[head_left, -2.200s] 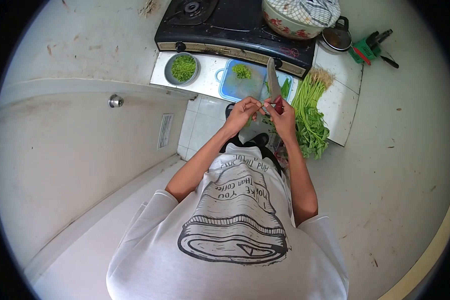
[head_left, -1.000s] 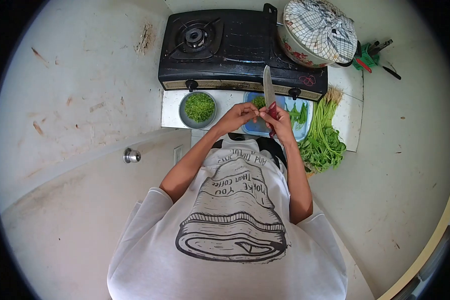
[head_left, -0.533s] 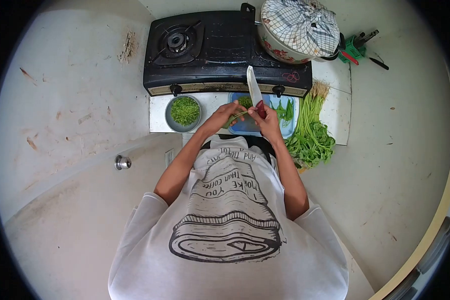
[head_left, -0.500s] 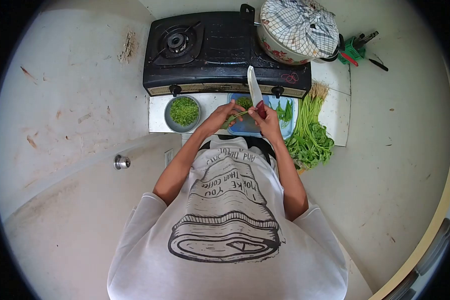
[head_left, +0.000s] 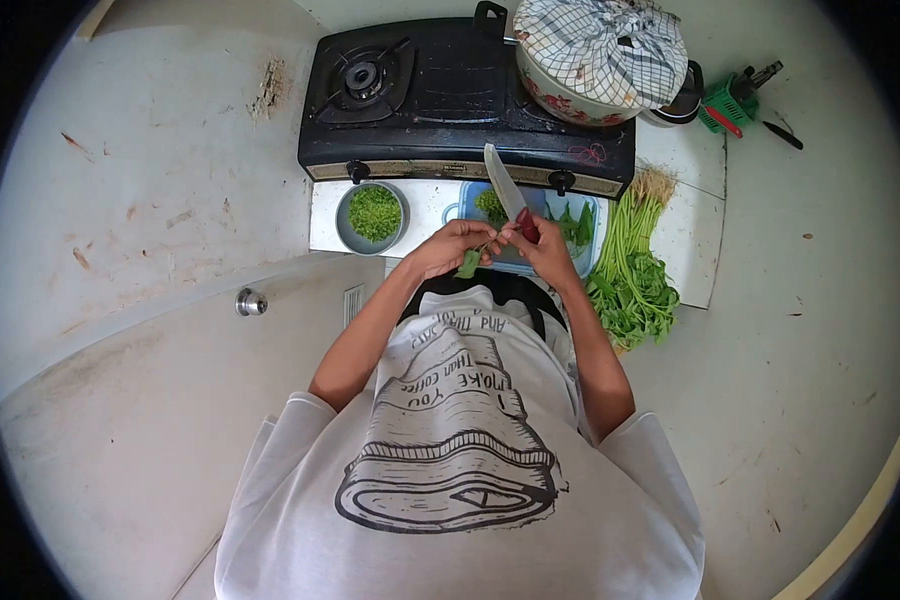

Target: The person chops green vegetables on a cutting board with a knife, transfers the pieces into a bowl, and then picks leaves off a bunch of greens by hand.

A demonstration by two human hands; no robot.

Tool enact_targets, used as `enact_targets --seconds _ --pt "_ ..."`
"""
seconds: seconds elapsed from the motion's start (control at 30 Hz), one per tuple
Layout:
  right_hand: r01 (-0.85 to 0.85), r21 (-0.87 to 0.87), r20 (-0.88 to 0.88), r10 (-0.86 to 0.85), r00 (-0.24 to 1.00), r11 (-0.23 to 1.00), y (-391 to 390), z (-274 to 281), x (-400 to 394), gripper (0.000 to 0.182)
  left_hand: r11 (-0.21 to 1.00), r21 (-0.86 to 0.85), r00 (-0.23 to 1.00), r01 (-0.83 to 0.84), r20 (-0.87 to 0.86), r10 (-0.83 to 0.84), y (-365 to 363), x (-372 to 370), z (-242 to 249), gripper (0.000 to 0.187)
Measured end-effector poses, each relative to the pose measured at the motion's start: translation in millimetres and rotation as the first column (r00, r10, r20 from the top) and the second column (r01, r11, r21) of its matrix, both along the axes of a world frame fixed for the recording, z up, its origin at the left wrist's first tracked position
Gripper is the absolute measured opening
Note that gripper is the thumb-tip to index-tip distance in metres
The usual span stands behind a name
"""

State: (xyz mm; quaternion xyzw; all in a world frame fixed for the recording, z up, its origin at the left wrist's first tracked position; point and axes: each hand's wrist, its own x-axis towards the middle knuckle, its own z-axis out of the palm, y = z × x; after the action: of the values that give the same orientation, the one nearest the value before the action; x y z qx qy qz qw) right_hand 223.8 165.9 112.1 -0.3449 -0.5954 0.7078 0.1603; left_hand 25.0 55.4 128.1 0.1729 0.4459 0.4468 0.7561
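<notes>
My left hand (head_left: 452, 247) pinches a leafy green stem (head_left: 468, 265), its leaf hanging below the fingers. My right hand (head_left: 548, 252) is closed on the red handle of a knife (head_left: 507, 184), whose blade points up and away toward the stove. The fingertips of both hands meet, or nearly meet, at the stem. Beneath them lies a blue-edged board or tray (head_left: 598, 232), partly hidden by the hands. On it rest a small heap of chopped greens (head_left: 490, 206) and some loose green leaves (head_left: 573, 224).
A grey bowl (head_left: 342, 232) of finely chopped greens stands at the left. The black two-burner stove (head_left: 450, 145) carries a cloth-covered pot (head_left: 575, 98). A bunch of leafy stems with roots (head_left: 638, 250) lies right, near a green basket (head_left: 730, 105) of utensils.
My hands have drawn closer together at the stem, and its leaf now hangs lower. The knife blade leans further left. The view has shifted slightly.
</notes>
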Motion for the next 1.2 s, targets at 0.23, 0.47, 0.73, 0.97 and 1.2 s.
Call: enact_targets --seconds 0.23,0.47,0.73,0.97,1.2 --pt "-0.120 0.045 0.067 0.117 0.991 0.992 1 -27 17 0.026 0.981 -0.068 0.934 -0.181 -0.326 0.150 -28 22 -36 0.016" --pt "-0.266 0.152 0.307 0.210 0.928 0.952 11 -71 49 0.034 0.958 0.166 0.425 -0.235 -0.869 0.255 -44 30 -85 0.014" --pt "-0.361 0.338 0.412 0.209 0.887 0.869 -1 -69 35 0.032 0.956 0.236 0.198 -0.176 -0.943 0.269 -34 35 -97 0.014" --pt "-0.407 0.445 0.444 0.199 0.874 0.798 -15 -86 33 0.029 0.963 0.256 0.167 -0.087 -0.949 0.268 -33 33 -106 0.012" --pt "-0.359 0.492 0.429 0.139 0.893 0.793 -30 -92 34 0.029 0.954 0.281 0.203 -0.105 -0.933 0.297 -34 30 -117 0.015"
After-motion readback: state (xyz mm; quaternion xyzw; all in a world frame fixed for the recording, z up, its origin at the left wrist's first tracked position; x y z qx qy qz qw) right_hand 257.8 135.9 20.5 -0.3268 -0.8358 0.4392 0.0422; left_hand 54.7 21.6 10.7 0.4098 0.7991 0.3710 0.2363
